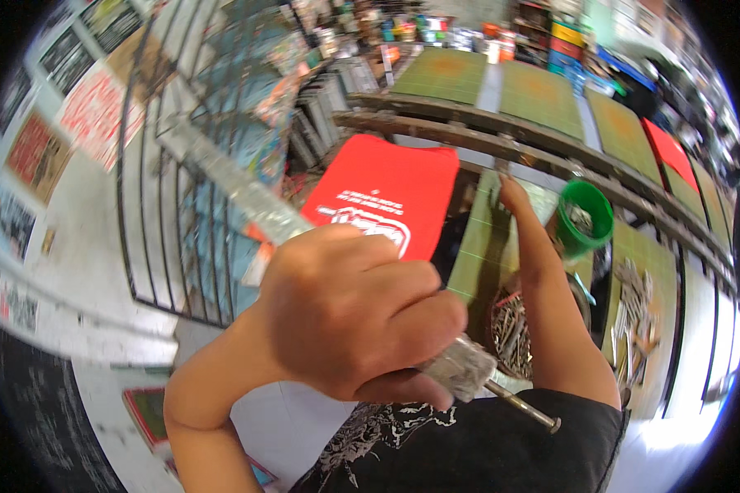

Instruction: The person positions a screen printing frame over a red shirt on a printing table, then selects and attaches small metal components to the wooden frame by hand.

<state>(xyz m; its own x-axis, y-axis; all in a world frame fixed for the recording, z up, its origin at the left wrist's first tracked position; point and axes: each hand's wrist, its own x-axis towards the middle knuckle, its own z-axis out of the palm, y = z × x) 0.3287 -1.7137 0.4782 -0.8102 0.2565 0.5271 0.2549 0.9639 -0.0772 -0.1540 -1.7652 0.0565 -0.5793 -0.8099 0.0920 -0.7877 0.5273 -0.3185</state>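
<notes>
My left hand (362, 316) is large in the foreground, its fingers wrapped round a long pale bar (251, 197) with a worn, shiny, wrapped-looking surface. A metal bolt (530, 408) sticks out of the bar's near end. Beyond the fist lies a red piece of fabric (411, 185) with white print, partly covered by the hand. My right hand (514, 195) reaches away to a wooden rail, at the far end of a green gridded board (481, 242). Its fingers are small and partly hidden, so whether they grip anything does not show.
A green bucket (585, 215) stands right of my right forearm. Under that arm is a round container of thin sticks (511, 333). Tools (631, 320) lie on a board at the right. Long wooden rails (543, 156) cross between green boards (538, 94). A black metal railing (152, 271) rises at left.
</notes>
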